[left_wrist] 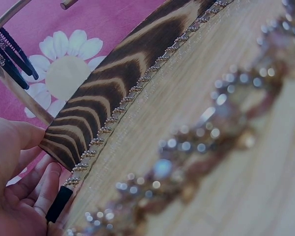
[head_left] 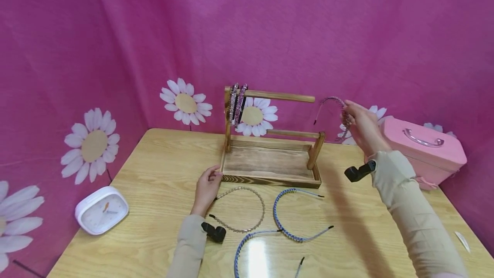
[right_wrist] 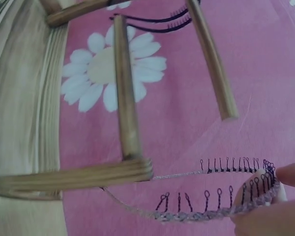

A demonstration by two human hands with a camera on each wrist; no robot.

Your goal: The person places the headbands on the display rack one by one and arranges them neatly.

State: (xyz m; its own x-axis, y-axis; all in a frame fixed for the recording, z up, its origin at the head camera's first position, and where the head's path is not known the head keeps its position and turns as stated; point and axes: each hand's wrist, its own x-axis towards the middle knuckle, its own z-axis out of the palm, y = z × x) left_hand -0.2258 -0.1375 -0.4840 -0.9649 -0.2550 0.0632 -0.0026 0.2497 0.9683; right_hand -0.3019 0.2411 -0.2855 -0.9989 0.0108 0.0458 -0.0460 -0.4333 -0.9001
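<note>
- The mauve beaded headband (right_wrist: 216, 214) is aloft right of the wooden rack (head_left: 316, 151), pinched by the right hand (head_left: 364, 125), forearm stretched toward the table's (head_left: 173, 153) back edge.
- The left hand's (head_left: 207, 188) thumb and bent fingers grip the tray's (head_left: 266, 162) front-left corner.
- Two glittering headbands (head_left: 241, 104) hang on the rack.
- A metal-handled pink case (head_left: 424, 145) stands at the table's back-right corner.
- Blue C-shaped headbands (head_left: 275, 211) lie nearer its front edge.
</note>
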